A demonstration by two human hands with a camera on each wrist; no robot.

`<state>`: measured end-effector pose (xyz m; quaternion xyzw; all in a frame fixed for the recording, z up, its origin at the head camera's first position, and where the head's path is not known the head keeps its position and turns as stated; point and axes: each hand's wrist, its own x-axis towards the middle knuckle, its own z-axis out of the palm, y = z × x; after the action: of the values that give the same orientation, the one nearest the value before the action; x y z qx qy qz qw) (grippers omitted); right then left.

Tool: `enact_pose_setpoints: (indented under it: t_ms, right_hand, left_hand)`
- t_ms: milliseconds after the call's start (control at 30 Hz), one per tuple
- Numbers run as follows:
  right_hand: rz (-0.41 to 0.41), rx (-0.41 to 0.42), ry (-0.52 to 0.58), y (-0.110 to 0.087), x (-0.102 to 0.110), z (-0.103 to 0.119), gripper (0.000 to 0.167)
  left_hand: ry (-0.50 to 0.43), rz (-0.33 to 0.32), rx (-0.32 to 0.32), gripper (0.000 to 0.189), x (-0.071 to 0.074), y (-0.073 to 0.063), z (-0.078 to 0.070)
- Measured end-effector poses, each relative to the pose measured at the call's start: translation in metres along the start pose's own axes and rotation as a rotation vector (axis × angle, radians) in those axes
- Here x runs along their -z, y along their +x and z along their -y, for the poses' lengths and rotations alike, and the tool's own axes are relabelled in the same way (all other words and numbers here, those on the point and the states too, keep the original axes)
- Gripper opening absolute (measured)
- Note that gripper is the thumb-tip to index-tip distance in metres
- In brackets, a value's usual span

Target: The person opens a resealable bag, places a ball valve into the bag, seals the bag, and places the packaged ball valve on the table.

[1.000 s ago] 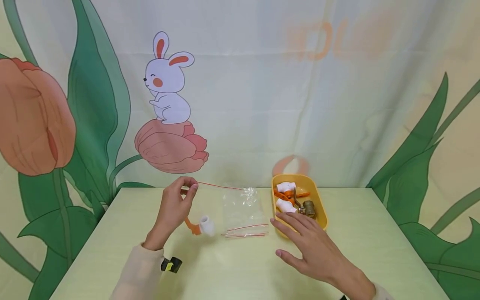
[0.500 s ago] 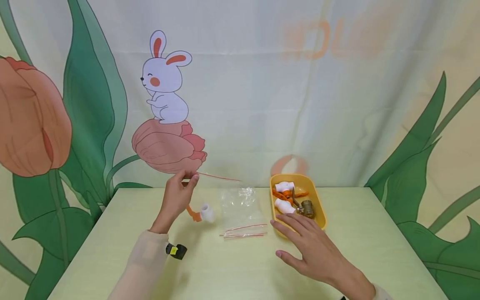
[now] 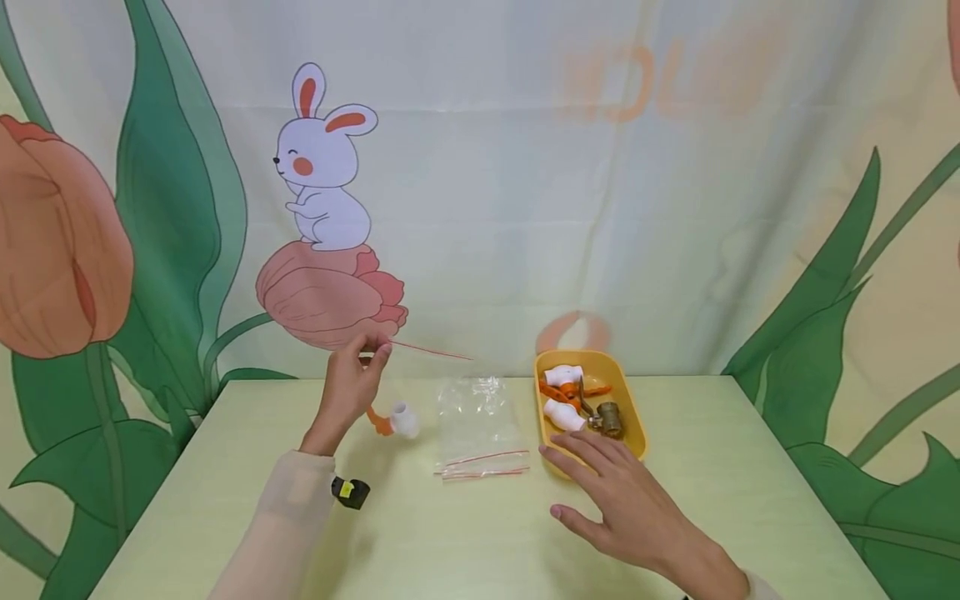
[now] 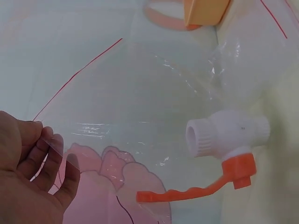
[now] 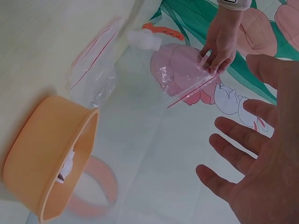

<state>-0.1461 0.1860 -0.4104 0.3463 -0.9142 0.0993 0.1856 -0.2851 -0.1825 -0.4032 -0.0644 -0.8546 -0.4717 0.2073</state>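
My left hand [image 3: 347, 390] pinches a clear zip bag [image 4: 77, 73] by one end of its red-lined top edge. The bag is raised above the table. Low in its film hangs a white plastic ball valve [image 4: 226, 133] with an orange lever [image 4: 196, 192], seemingly inside the bag. Flat on the table lie more clear zip bags [image 3: 480, 421] with red seals, probably more than one. Fingers spread, my right hand [image 3: 622, 504] hovers by the near edge of a yellow tray [image 3: 637, 408] and holds nothing; contact with the rim cannot be told.
Inside the tray are white valves [image 3: 564, 415] with orange levers and a brass-coloured metal valve [image 3: 611, 419]. A printed curtain [image 3: 480, 208] hangs behind the table [image 3: 465, 533]. A dark strap piece [image 3: 350, 492] sits at my left wrist.
My left hand has risen and moved away from me, lifting the zip bag and the valve with it. My right hand and the flat bags stay put, with the head view shifting slightly.
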Motion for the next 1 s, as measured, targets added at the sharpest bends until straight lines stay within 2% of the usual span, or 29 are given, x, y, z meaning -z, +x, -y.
enact_pose_setpoints:
  t_ms: [133, 300, 567, 900, 1000]
  right_hand:
    - [0.012, -0.005, 0.005, -0.001, 0.0, 0.002, 0.063]
    - [0.022, -0.014, 0.004, -0.001, 0.0, 0.003, 0.063]
    - [0.054, -0.05, 0.005, -0.002, 0.002, 0.005, 0.061]
    - [-0.018, -0.01, -0.006, -0.004, 0.0, 0.003, 0.061]
    - [-0.019, -0.013, -0.005, -0.005, 0.0, 0.002, 0.062]
  left_hand:
    - [0.002, 0.019, 0.014, 0.019, 0.001, -0.004, 0.008]
    - [0.001, 0.007, 0.024, 0.016, 0.004, -0.01, 0.014]
    - [0.004, 0.037, 0.033, 0.018, 0.013, -0.031, 0.015]
    - [0.02, 0.102, 0.028, 0.018, 0.022, -0.059, 0.012]
    - [0.028, 0.111, 0.002, 0.017, 0.024, -0.067, 0.011]
